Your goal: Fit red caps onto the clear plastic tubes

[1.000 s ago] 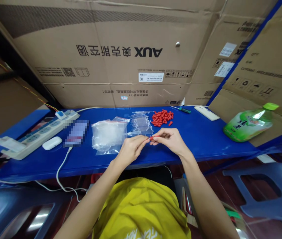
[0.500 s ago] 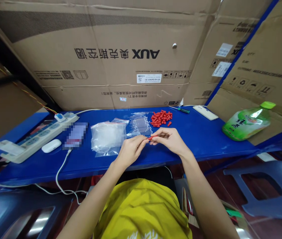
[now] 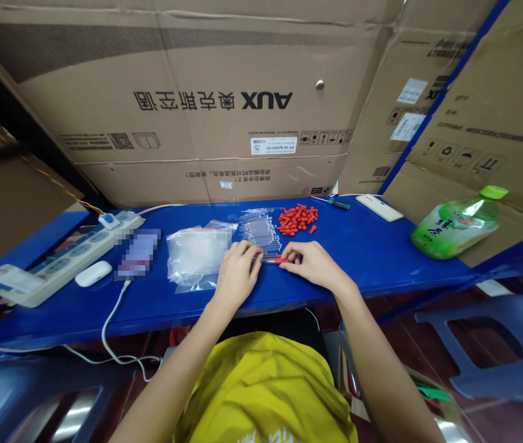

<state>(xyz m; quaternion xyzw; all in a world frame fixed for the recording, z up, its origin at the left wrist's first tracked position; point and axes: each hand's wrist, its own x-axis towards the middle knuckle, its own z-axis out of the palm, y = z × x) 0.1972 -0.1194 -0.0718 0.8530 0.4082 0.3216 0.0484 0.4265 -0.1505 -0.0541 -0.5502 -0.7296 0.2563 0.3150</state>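
Note:
Low over the front of the blue table, my left hand [image 3: 239, 271] pinches the clear tube end of a thin dropper [image 3: 271, 261]. My right hand [image 3: 310, 263] has its fingers closed on the red rubber bulb at the other end. Another bit of red shows just behind, close to the right fingertips; what it belongs to is partly hidden. Beyond my hands lies a bundle of clear thin tubes [image 3: 259, 230]. To its right is a pile of red rubber bulbs [image 3: 297, 218], with one loose bulb [image 3: 312, 229] apart from it.
Clear plastic bags [image 3: 197, 255] lie left of the tubes. Further left are a phone [image 3: 139, 252], a white earphone case [image 3: 93, 274] and a power strip [image 3: 77, 252]. A screwdriver [image 3: 338, 203], a white phone-like slab [image 3: 379, 208] and a green bottle [image 3: 458, 224] are right. Cardboard [image 3: 206, 61] stands behind.
My hands have moved slightly apart and down to the table. More of the clear tube and red bulb shows between them. The view has shifted a little.

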